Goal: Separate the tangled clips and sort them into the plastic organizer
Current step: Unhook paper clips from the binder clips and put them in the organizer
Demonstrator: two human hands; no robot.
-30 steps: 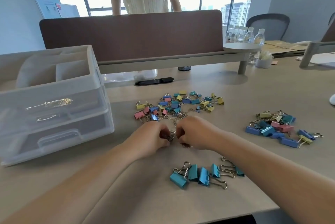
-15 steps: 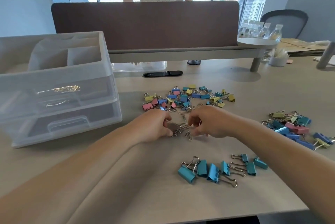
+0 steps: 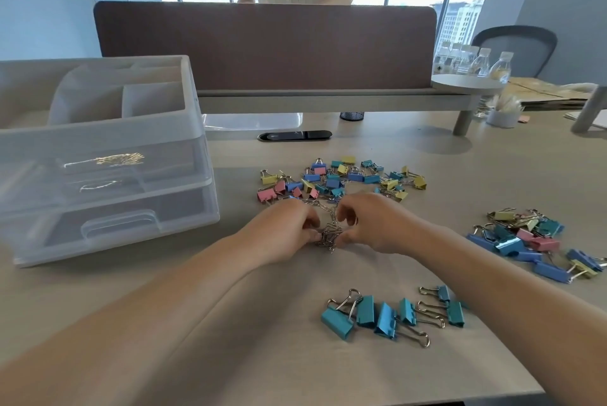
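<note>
The left hand point(image 3: 289, 231) and right hand point(image 3: 371, 225), pressed together a second ago, are easing slightly apart, each seemingly pinching one side of the paper-clip tangle point(image 3: 328, 236) lying on the counter point(image 3: 262, 340) between them. It is loosening, I'd judge; nothing is reaching the organizer point(image 3: 98, 159) yet.

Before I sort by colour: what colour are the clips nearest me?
The nearest clips are teal, per the head view.
</note>
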